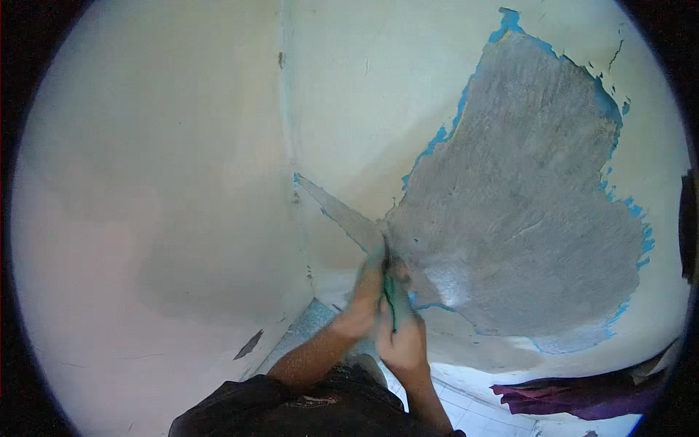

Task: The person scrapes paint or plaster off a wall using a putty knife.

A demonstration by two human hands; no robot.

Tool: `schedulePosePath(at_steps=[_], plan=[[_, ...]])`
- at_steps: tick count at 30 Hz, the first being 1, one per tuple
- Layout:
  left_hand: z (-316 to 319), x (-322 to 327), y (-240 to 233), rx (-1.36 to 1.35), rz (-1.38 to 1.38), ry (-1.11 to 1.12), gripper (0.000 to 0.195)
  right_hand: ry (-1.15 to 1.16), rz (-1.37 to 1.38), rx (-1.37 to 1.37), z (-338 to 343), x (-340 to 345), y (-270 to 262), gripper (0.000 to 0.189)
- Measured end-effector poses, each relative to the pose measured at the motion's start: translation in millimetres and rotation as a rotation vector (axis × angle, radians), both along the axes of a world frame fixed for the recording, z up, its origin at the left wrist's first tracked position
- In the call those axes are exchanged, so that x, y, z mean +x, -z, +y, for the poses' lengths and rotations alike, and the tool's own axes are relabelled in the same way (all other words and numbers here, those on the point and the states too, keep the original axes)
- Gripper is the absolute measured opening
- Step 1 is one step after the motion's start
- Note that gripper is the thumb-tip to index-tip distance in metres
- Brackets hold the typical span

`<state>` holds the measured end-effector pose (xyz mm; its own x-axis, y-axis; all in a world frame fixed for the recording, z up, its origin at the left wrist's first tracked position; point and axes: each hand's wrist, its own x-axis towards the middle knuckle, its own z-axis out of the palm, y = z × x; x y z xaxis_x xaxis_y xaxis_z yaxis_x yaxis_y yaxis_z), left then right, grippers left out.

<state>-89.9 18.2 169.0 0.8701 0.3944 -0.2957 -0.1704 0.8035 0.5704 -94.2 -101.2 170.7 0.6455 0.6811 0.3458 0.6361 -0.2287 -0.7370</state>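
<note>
Both hands are together low in front of the wall, blurred by motion. My right hand (pixel 401 333) is wrapped around the green handle of a scraper-like hand tool (pixel 389 287). Closer to the working end, my left hand (pixel 365 297) also grips it, its fingers partly hidden by blur. The tool's dark, narrow end points up the wall at the bare grey patch (pixel 524 191), where paint is gone and blue under-paint shows along the ragged rim. A narrow stripped band (pixel 344 210) runs from the tool's tip up left to the wall corner.
A vertical wall corner (pixel 286 109) divides the painted left wall (pixel 153 164) from the stripped one. Purple cloth (pixel 579 393) hangs at lower right. White floor tiles (pixel 464 407) show below, and a speckled blue-grey surface (pixel 308 322) sits in the corner.
</note>
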Motion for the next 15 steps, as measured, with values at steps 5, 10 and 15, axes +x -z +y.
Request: schedulePosePath(at_steps=[5, 10, 15], plan=[[-18.5, -9.2, -0.9, -0.023, -0.042, -0.034, 0.038, 0.033, -0.003, 0.102, -3.0, -9.9, -5.7, 0.028], [16.3, 4.0, 1.4, 0.029, 0.075, -0.137, 0.039, -0.056, 0.061, -0.046, 25.4, 8.2, -11.3, 0.037], [1.9, -4.7, 7.9, -0.036, 0.011, -0.005, 0.038, -0.048, 0.128, -0.044, 5.6, -13.0, -12.1, 0.042]])
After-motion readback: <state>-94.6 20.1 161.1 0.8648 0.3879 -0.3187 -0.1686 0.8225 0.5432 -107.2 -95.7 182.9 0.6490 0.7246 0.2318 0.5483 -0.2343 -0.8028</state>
